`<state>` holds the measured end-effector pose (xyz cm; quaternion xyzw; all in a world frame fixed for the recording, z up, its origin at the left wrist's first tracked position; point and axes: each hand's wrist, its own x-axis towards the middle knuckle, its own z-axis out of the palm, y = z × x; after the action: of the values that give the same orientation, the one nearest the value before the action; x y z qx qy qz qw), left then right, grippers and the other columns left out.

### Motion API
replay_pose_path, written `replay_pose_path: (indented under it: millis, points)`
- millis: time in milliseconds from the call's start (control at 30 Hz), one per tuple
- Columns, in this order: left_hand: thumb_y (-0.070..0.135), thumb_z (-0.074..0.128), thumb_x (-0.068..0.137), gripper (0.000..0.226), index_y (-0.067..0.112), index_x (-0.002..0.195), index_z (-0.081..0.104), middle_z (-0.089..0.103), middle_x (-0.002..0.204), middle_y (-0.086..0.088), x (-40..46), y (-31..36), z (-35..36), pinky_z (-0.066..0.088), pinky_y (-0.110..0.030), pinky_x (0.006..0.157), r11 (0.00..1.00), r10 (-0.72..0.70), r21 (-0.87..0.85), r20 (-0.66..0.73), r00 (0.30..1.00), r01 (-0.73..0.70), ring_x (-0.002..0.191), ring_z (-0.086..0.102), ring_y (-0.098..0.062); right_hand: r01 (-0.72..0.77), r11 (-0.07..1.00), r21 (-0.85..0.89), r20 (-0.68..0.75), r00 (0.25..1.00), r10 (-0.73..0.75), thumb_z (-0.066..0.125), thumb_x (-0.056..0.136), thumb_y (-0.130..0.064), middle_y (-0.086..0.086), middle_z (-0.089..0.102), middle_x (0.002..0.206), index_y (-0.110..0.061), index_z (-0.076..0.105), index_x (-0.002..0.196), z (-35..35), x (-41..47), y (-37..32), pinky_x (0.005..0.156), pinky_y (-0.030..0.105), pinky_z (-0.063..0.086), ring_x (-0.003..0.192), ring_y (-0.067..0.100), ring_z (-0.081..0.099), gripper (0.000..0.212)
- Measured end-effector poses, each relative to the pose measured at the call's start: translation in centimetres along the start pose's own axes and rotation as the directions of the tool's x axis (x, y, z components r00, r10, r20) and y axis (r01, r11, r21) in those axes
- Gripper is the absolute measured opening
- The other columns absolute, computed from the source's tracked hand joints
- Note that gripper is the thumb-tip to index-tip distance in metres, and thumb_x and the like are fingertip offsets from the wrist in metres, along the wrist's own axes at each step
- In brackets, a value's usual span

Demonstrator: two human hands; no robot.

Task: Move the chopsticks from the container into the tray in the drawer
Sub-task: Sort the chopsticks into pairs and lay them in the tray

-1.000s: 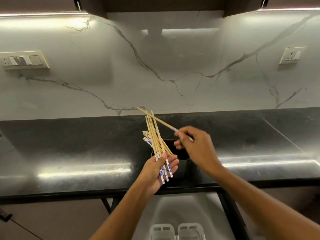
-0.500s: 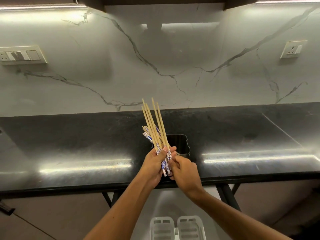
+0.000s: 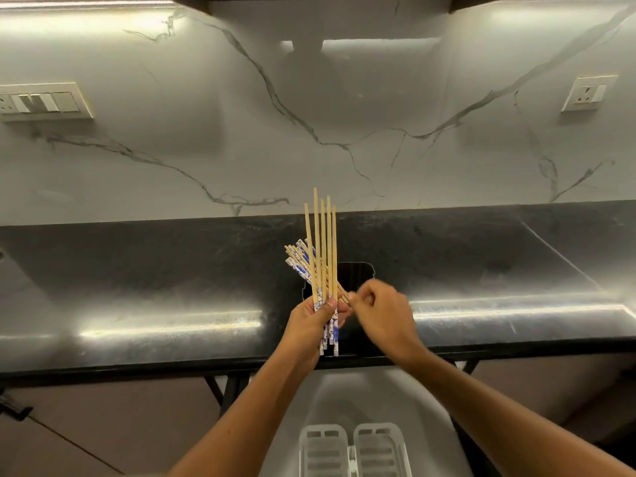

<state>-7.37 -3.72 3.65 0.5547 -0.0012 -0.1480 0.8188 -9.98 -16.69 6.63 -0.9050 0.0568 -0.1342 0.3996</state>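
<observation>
Above a glossy black stone counter (image 3: 172, 270) backed by veined white marble wall (image 3: 241, 132), the left hand (image 3: 309, 321) grips a fanned bundle of blue-patterned wooden chopsticks (image 3: 325, 256); the right hand (image 3: 382, 315) pinches one stick over the black container (image 3: 358, 273).

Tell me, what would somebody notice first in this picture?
Probably the bunch of chopsticks fanning upward in the middle, gripped by the left hand. The right hand pinches one stick beside them, over a black container on the dark counter. A white tray waits below.
</observation>
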Motion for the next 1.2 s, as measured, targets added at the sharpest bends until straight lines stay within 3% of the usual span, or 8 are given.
replay_pose_path:
  millis: [67,133,367,533,733,900,1033,1200]
  points:
    - [0.011,0.049,0.098,0.017,0.008,0.100,0.066,0.073,0.090,-0.012,-0.1,-0.3,-0.1,0.056,-0.033,0.083,0.998,-0.018,0.058,0.031,0.999,0.016,0.090,0.072,-0.022,-0.004,0.987,0.158,0.007,1.000,0.003,0.060,0.090,-0.028,-0.012,0.063,0.086,-0.022,0.059,0.097,-1.2,1.5,-0.9,0.059,0.008,0.042,0.075,-0.002,0.061,0.009]
    - [0.013,0.049,0.098,0.017,0.007,0.105,0.064,0.073,0.087,-0.009,-0.3,-0.5,0.0,0.058,-0.028,0.076,0.994,-0.039,0.101,0.081,0.996,0.031,0.084,0.073,-0.019,-0.066,0.927,0.369,0.136,0.991,0.016,0.059,0.091,-0.027,-0.007,0.068,0.097,-0.020,0.058,0.107,-2.0,2.7,-2.2,0.075,0.017,0.052,0.088,0.005,0.066,0.017]
    - [0.026,0.044,0.100,0.019,0.024,0.096,0.063,0.064,0.082,0.000,-0.4,-1.4,0.9,0.055,-0.033,0.085,0.889,-0.111,0.458,0.234,0.966,-0.009,0.077,0.065,-0.010,-0.236,0.762,0.603,0.303,0.951,0.055,0.052,0.096,-0.019,0.009,0.070,0.094,-0.013,0.057,0.107,-1.9,3.6,-3.8,0.079,0.030,0.059,0.088,0.019,0.071,0.013]
    - [0.028,0.043,0.100,0.017,0.030,0.091,0.058,0.063,0.087,0.002,0.5,-2.4,2.4,0.049,-0.019,0.072,0.813,-0.114,0.580,0.255,0.960,-0.057,0.076,0.065,-0.004,-0.294,0.699,0.651,0.279,0.950,0.139,0.047,0.098,-0.021,0.004,0.066,0.076,-0.014,0.058,0.094,-2.0,3.6,-2.7,0.063,0.022,0.056,0.067,0.012,0.066,0.013]
    - [0.027,0.045,0.099,0.018,0.027,0.101,0.063,0.068,0.100,0.004,2.3,-2.4,4.8,0.048,-0.017,0.080,0.855,-0.057,0.501,0.350,0.935,-0.136,0.097,0.065,-0.004,-0.240,0.725,0.646,0.279,0.958,0.070,0.046,0.099,-0.020,0.004,0.062,0.074,-0.013,0.058,0.096,-4.8,4.1,0.6,0.072,0.029,0.053,0.070,0.015,0.060,0.014]
    - [0.019,0.054,0.096,0.017,0.011,0.091,0.068,0.069,0.088,-0.012,4.5,-3.9,7.8,0.053,-0.027,0.074,0.786,0.032,0.575,0.325,0.945,-0.225,0.078,0.065,-0.012,-0.213,0.714,0.667,0.231,0.970,0.073,0.043,0.100,-0.023,0.001,0.054,0.069,-0.014,0.055,0.092,-6.2,5.1,3.2,0.064,0.025,0.050,0.063,0.013,0.053,0.016]
    - [0.013,0.052,0.096,0.026,0.016,0.072,0.062,0.061,0.067,0.002,5.7,-6.1,9.3,0.047,-0.016,0.059,0.778,0.135,0.575,0.241,0.961,-0.254,0.057,0.056,0.003,-0.170,0.732,0.660,0.148,0.984,0.095,0.044,0.099,-0.030,-0.001,0.052,0.066,-0.016,0.053,0.085,-5.6,5.7,5.1,0.059,0.021,0.050,0.058,0.010,0.051,0.021]
    - [0.016,0.053,0.096,0.023,0.009,0.077,0.065,0.065,0.068,-0.009,6.4,-8.4,9.9,0.049,-0.023,0.058,0.725,0.315,0.604,0.135,0.939,-0.330,0.058,0.057,-0.005,-0.130,0.731,0.670,0.089,0.992,0.094,0.044,0.099,-0.029,-0.001,0.052,0.066,-0.017,0.053,0.082,-4.0,6.8,7.2,0.055,0.015,0.049,0.059,0.007,0.050,0.023]
